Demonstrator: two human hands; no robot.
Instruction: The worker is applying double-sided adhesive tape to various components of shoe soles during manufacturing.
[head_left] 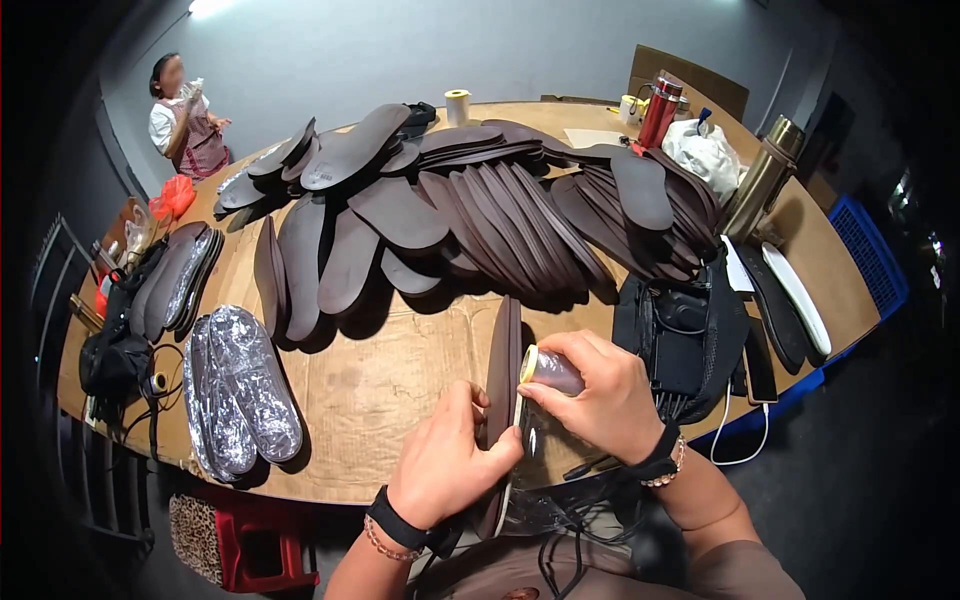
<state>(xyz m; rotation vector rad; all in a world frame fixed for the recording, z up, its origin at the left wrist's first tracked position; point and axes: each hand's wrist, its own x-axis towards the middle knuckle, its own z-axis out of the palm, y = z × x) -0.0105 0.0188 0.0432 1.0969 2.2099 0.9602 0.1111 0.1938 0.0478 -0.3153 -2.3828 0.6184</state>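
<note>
My right hand (pixel 605 395) is closed round a small roll of clear plastic film (pixel 556 372) with a yellowish core. A stretch of film hangs from it toward my lap. My left hand (pixel 450 455) grips a few dark brown insoles (pixel 507 350) standing on edge together at the table's near side, its thumb pressed on their side. The roll touches the right face of these insoles. Left of my hands lie insoles wrapped in shiny film (pixel 245 385). Beyond my hands spreads a big heap of loose dark insoles (pixel 500 220).
An open black bag (pixel 685 335) stands right of my hands, beside a phone (pixel 760 370) with a white cable. Farther back are a metal flask (pixel 768 175), a red thermos (pixel 660 115) and a white plastic bag (pixel 700 150). Another person (pixel 187 125) stands at the far left.
</note>
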